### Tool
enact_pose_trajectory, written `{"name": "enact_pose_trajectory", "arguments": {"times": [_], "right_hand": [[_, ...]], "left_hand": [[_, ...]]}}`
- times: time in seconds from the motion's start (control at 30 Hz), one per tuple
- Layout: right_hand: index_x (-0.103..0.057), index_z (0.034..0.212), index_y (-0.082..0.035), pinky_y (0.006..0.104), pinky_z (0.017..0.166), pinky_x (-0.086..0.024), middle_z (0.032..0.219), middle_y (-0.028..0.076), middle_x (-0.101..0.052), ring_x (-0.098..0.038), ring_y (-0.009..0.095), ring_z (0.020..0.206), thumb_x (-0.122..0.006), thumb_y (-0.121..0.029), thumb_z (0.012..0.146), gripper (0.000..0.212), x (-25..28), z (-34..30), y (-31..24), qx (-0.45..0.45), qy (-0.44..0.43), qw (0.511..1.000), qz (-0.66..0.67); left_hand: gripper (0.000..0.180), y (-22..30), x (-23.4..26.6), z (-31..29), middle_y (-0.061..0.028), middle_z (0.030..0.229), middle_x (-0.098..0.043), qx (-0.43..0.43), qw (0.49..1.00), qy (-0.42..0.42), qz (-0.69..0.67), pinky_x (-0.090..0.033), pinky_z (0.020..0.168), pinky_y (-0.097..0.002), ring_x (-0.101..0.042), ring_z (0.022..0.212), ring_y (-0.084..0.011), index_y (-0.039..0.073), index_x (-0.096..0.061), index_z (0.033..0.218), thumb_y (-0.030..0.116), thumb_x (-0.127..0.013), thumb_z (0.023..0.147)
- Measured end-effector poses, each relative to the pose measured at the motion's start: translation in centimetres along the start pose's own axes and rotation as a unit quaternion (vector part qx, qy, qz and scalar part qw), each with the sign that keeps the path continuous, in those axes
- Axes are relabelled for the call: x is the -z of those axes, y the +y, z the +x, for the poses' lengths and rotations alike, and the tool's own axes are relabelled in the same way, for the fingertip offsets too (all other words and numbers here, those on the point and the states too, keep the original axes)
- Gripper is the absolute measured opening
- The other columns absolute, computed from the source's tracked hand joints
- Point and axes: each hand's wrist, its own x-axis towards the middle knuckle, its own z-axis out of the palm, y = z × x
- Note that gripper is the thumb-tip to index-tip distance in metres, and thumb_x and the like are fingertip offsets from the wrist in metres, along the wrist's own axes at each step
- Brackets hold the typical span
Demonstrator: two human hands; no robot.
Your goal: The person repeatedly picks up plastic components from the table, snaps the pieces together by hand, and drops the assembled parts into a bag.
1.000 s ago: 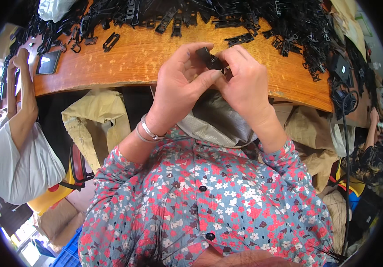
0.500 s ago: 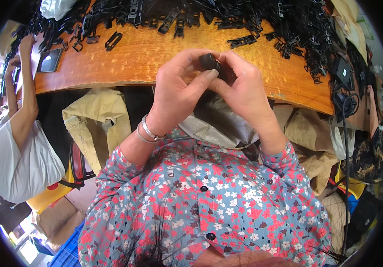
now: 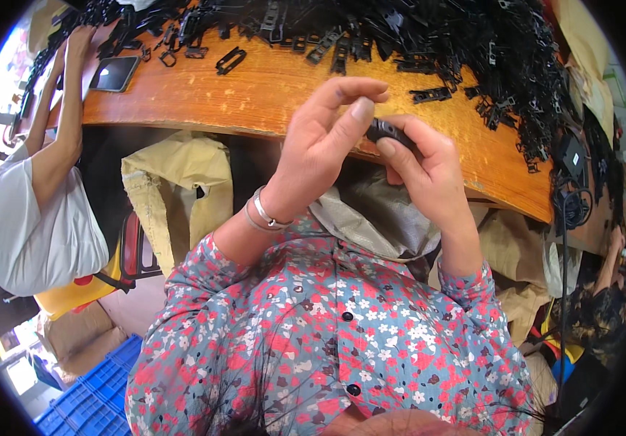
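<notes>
Head view: right grip [image 3: 435, 174] pinches an oblong black plastic piece [image 3: 389, 132], best held steady, left grip [image 3: 318, 134] released at its nine o'clock.

Worn on the head, a wide-angle camera looks down over a nearby flowered shirt [image 3: 334, 320] toward left hand [image 3: 320, 138], right hand [image 3: 433, 163] and worktop [image 3: 218, 98].

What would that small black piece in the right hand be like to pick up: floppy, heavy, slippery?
The black piece is probably stiff: its end juts from the right hand without sagging. It looks light, being small enough to hold in a pinch. Its slight shine hints that it may be somewhat slippery.
</notes>
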Motion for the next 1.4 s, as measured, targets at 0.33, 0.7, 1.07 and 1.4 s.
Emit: {"name": "enact_pose_trajectory", "arguments": {"times": [0.33, 0.7, 1.07, 1.4], "right_hand": [[-0.071, 0.110, 0.003, 0.0252, 0.061, -0.052, 0.085, 0.004, -0.069, -0.066, 0.012, 0.067, -0.070, -0.006, 0.098, 0.015, -2.1, -1.1, 0.7, 0.056, -0.042, 0.997, 0.039], [-0.066, 0.120, 0.004, 0.0286, 0.062, -0.055, 0.098, 0.009, -0.067, -0.068, 0.014, 0.068, -0.070, -0.008, 0.099, 0.025, -2.3, -1.2, -0.4, 0.025, -0.103, 0.994, -0.036], [-0.061, 0.128, 0.004, 0.0256, 0.068, -0.053, 0.080, 0.002, -0.066, -0.067, 0.009, 0.075, -0.063, -0.005, 0.101, 0.028, -1.9, -3.4, 1.3, -0.089, -0.126, 0.984, 0.091], [-0.064, 0.123, 0.002, 0.0387, 0.072, -0.055, 0.085, 0.015, -0.072, -0.071, 0.028, 0.077, -0.065, -0.010, 0.097, 0.029, -1.4, -4.2, 6.5, -0.059, -0.131, 0.990, -0.010]], "left_hand": [[0.071, 0.1, -0.6, 0.5, -0.0171, 0.123, -0.068, -0.024, 0.983, -0.182, -0.009, -0.050, 0.104, -0.0376, -0.066, 0.113, -0.0262, -0.007, -0.067, 0.127, 0.052, -0.030, 0.114], [0.050, -0.2, -0.1, -0.8, -0.0103, 0.101, -0.072, 0.002, 0.998, -0.024, -0.066, -0.055, 0.088, -0.0297, -0.069, 0.095, -0.0161, -0.004, -0.069, 0.115, 0.036, -0.038, 0.116], [0.033, -1.1, 0.0, -2.2, 0.0023, 0.071, -0.057, -0.010, 0.996, 0.050, 0.071, -0.040, 0.059, -0.0210, -0.049, 0.064, -0.0035, -0.002, -0.071, 0.106, 0.023, -0.050, 0.113], [0.014, -4.0, 0.0, -3.3, -0.0060, 0.074, -0.062, -0.108, 0.948, -0.006, 0.299, -0.047, 0.063, -0.0263, -0.060, 0.068, -0.0111, -0.001, -0.072, 0.102, 0.006, -0.060, 0.103]]}}
